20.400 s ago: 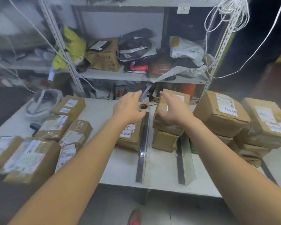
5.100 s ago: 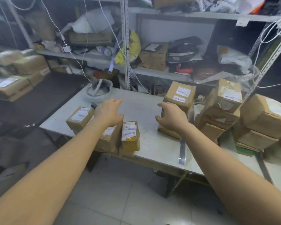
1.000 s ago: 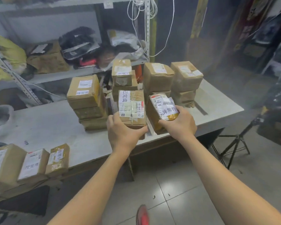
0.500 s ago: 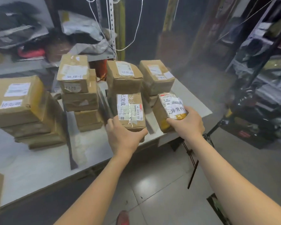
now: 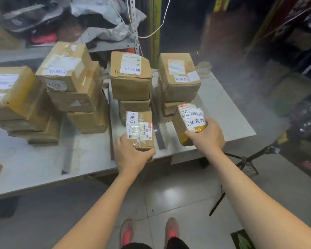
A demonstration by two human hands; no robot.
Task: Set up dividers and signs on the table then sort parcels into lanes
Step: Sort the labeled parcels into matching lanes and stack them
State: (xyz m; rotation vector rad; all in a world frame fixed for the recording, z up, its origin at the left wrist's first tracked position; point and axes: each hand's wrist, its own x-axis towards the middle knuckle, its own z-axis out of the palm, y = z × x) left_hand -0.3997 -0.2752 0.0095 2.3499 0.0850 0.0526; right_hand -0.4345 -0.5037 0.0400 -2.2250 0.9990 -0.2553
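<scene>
L hand (image 5: 131, 155) wrapped round near end of a small carton (image 5: 139, 131), fingers under and thumb side up; carton's long axis runs away from the person, toward the back of the table, label face up w/ handwritten tag at the far end. It sits at the front edge of the grey table (image 5: 221, 112), whether resting or just above the top can't tell. R hand (image 5: 206, 135) closed on a second small parcel (image 5: 189, 123), gripping its near-right corner; this one is tilted, near end lower, long axis pointing away and slightly left, white label w/ handwritten characters facing up, yellow tape along the lower edge. Between the two parcels lies a metal divider strip (image 5: 159, 135), long axis front-to-back; another divider (image 5: 111, 123) runs just left of the L-hand carton, and a third strip (image 5: 68, 153) lies further left. Behind the L-hand carton: stack of cartons (image 5: 131, 81), top one tagged by hand. Behind the R-hand parcel: another stack (image 5: 178, 78). Further left, two more stacks (image 5: 72, 83) and (image 5: 13, 97), blurred. Shelving w/ bags (image 5: 101, 24) behind the table. Tripod (image 5: 248, 159) on the floor at the right. Person's red shoes (image 5: 171, 229) at the bottom of the view.
</scene>
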